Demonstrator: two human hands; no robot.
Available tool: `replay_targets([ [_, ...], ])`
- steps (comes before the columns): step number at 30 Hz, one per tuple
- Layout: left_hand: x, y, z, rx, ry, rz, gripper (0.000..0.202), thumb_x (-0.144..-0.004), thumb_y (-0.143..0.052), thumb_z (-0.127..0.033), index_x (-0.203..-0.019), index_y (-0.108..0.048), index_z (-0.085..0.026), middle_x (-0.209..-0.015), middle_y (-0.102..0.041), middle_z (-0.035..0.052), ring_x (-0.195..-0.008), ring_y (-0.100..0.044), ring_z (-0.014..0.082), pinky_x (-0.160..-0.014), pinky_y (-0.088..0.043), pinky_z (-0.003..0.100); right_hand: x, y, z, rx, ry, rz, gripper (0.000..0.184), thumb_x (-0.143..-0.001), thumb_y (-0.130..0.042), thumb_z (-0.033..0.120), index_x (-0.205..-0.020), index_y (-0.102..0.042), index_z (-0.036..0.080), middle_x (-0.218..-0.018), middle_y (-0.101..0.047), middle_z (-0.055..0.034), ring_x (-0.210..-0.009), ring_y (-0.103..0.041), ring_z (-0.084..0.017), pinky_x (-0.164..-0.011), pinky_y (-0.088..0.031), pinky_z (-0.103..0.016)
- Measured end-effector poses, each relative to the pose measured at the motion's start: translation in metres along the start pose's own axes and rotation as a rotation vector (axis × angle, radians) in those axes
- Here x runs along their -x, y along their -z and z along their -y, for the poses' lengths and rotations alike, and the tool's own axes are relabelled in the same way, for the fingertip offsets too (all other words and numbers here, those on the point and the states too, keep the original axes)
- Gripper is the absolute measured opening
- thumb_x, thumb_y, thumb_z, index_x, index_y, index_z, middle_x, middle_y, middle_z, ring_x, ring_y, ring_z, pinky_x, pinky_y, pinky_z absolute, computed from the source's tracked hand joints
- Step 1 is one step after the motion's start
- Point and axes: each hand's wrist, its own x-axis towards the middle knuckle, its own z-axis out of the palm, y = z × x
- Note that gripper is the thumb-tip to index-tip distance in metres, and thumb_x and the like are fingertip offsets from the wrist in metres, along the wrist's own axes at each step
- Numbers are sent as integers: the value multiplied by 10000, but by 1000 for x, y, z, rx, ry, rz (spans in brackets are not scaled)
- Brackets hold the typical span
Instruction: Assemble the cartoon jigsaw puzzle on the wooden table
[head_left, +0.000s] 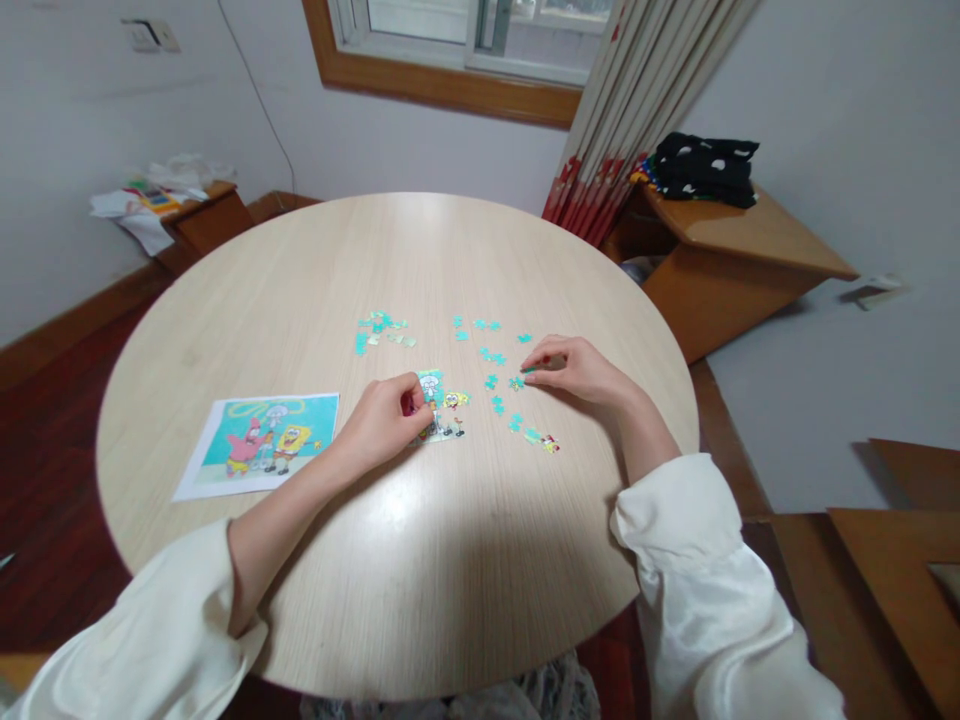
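A partly joined jigsaw puzzle [433, 382], with cartoon figures on teal, lies at the middle of the table. My left hand [384, 412] rests over its left side, fingers curled and closed. A bit of dark red shows between them, but I cannot make out what it is. Farther right, my right hand [574, 368] pinches a small teal puzzle piece [529, 371], mostly hidden by the fingertips. Just below those fingertips lies another teal piece [517, 383]. Several loose pieces [498, 404] trail between the puzzle and my right hand. A red-and-yellow piece [551, 443] ends that trail.
The round wooden table [420, 580] carries a printed reference picture [274, 440] at left. More teal pieces [379, 322] cluster beyond the puzzle. Behind stand a small cabinet [757, 235] with black cloth [705, 168], a curtain [645, 90] and a window frame [450, 88].
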Motion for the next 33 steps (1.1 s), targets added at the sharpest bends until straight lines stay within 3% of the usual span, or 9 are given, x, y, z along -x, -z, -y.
replay_targets([
  [2,0,1,-1,11,-3,9,129,-693,-539,-145,-576,-503,-186,-544,-537,-29,-533,-483,117,-537,-331,240,2,3,3,-1,-4,24,223,-706,-730,413,-755,-729,195,-841,-666,-65,-794,-592,-198,-770,-478,-393],
  [6,1,2,-4,26,-22,21,146,-712,-532,-151,-569,-530,-180,-545,-552,-21,-543,-489,119,-550,-348,236,8,16,-5,40,-122,-84,266,-711,-724,456,-723,-716,191,-802,-668,-69,-739,-576,-187,-713,-478,-380],
  [9,1,3,-4,16,-25,19,163,-731,-541,-175,-568,-539,-179,-542,-555,-16,-544,-487,123,-548,-345,238,11,23,-13,40,-180,-63,312,-638,-771,475,-765,-726,193,-762,-650,-50,-707,-554,-181,-673,-466,-367],
  [13,0,2,-4,11,-16,11,162,-735,-545,-174,-573,-542,-178,-553,-566,-11,-551,-496,126,-553,-344,243,10,21,-16,-1,-187,5,351,-571,-800,461,-782,-721,193,-759,-634,-37,-714,-540,-176,-691,-456,-360],
  [33,0,2,-2,-1,-11,-8,198,-746,-524,-198,-549,-509,-180,-535,-530,-19,-544,-487,124,-545,-329,244,8,17,-11,-105,-209,74,278,-595,-777,375,-748,-642,187,-679,-563,7,-657,-508,-143,-655,-434,-325],
])
